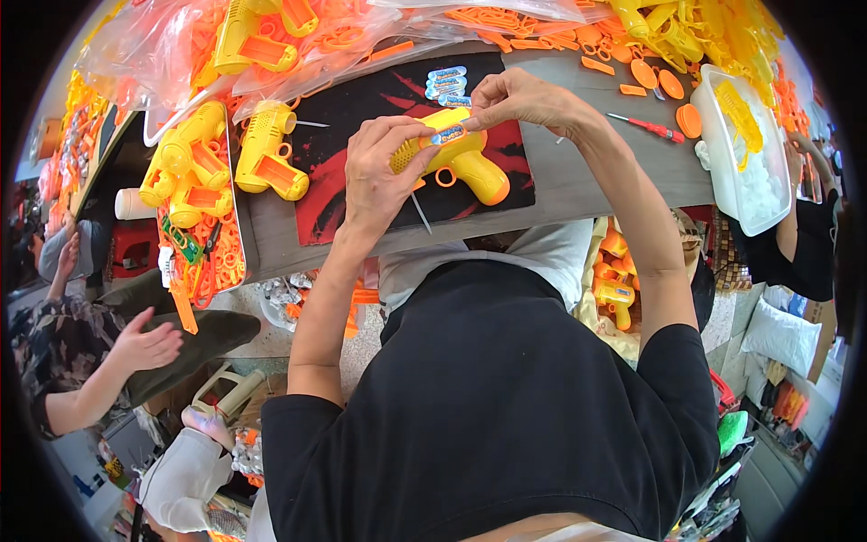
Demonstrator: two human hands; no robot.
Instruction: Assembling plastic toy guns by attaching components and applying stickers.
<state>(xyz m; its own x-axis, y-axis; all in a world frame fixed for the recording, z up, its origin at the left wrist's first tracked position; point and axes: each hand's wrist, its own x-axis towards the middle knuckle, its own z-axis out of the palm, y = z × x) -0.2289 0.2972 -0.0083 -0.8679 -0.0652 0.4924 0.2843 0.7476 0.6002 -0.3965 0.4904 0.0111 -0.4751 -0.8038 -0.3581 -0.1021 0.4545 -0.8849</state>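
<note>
Two hands, one toy gun: both bare hands are up on the yellow toy gun, which sits over the black-and-red mat on the grey table, grip toward the person's right.
Left hand: this one is clamped round the ribbed end of the gun, fingers over the top and thumb along the near side.
Right hand: bent in from the other side, fingertips at the end of the blue-and-white sticker on the gun (can't tell if they're pinching its edge or just pressing it).
Trigger: orange ring, just in front of the grip.
Spare stickers: a little stack of similar ones at the mat's far edge.
Left of the mat: another yellow gun body with orange trim, then a tray piled with yellow bodies and small orange parts.
Right of the mat: red-handled screwdriver, orange discs, and a white tub with a yellow piece in it.
Far side: plastic bags and heaps of orange and yellow parts (so much orange).
Neighbours: a co-worker's hand at left, palm spread.
</note>
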